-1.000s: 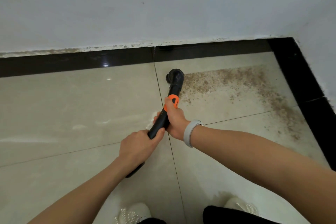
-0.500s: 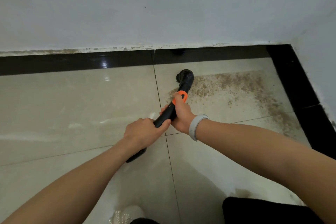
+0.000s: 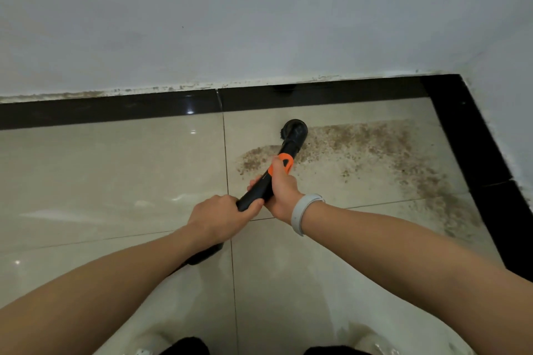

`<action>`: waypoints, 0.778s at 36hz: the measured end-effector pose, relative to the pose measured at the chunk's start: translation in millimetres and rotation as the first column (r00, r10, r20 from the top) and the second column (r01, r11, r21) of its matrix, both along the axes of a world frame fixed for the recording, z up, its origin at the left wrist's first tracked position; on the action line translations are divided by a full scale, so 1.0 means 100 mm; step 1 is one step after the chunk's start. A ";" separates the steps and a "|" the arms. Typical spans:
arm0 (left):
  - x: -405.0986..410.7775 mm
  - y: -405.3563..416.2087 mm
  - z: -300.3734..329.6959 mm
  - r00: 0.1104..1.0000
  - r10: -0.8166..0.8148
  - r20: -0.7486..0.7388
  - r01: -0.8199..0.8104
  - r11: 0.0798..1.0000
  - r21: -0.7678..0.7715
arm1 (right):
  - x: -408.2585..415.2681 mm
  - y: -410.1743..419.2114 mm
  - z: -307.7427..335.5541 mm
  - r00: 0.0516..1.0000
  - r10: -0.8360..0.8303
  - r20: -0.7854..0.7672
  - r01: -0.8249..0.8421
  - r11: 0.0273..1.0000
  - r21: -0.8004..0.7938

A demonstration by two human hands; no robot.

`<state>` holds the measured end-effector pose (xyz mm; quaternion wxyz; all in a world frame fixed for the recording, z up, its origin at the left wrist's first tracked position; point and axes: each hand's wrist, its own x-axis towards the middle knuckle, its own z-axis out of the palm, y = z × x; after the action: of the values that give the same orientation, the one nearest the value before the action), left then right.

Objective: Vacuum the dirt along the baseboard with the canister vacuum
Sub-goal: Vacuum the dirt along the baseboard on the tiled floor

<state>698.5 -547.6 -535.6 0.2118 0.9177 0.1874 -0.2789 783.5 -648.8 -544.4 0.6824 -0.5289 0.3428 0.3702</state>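
white wall (image 3: 259, 14), beige tiles (image 3: 109, 170), wristband (image 3: 302, 212)

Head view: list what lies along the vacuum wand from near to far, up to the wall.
left hand → right hand → orange collar → brush nozzle → black baseboard → white wall

The floor (image 3: 115, 181) is glossy beige tile with thin grout lines, edged by a black baseboard (image 3: 109, 108) that turns the corner on the right. A patch of brown dirt (image 3: 375, 153) lies on the tile in that corner, spreading along the baseboard on both sides. The vacuum's black nozzle (image 3: 294, 131) rests on the tile at the dirt's left edge, near the baseboard.
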 end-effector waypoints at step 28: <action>0.83 -0.97 -0.11 0.990 -0.132 0.049 0.136 0.987 -0.090 | 0.71 -1.10 -0.06 0.990 -0.140 0.034 0.141 0.990 -0.021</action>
<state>781.5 -644.6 -546.5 0.2391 0.9232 0.1074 -0.2812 854.4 -758.8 -550.3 0.7060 -0.5176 0.3723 0.3084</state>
